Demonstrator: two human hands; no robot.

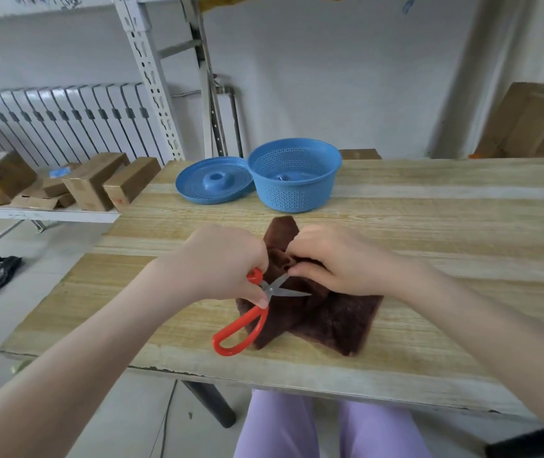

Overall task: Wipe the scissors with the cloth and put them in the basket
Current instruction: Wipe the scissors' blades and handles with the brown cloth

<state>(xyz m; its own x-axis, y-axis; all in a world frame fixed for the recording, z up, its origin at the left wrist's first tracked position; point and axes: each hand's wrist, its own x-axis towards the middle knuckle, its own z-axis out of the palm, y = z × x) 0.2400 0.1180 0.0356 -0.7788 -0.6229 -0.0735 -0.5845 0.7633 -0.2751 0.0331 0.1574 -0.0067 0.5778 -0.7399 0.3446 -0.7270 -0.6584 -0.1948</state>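
left grip (221, 259) clasping one scissors (259, 322), right grip (340, 259) pinching one cloth (330, 322), one basket (293, 193)

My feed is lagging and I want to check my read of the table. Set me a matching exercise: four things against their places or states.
1 scissors
2 cloth
3 basket
4 lid

a flat, just left of the basket
b gripped by the left hand, blades apart
c bunched under the right hand
d upright, uncovered, far side of the table

Pairs: 1-b, 2-c, 3-d, 4-a
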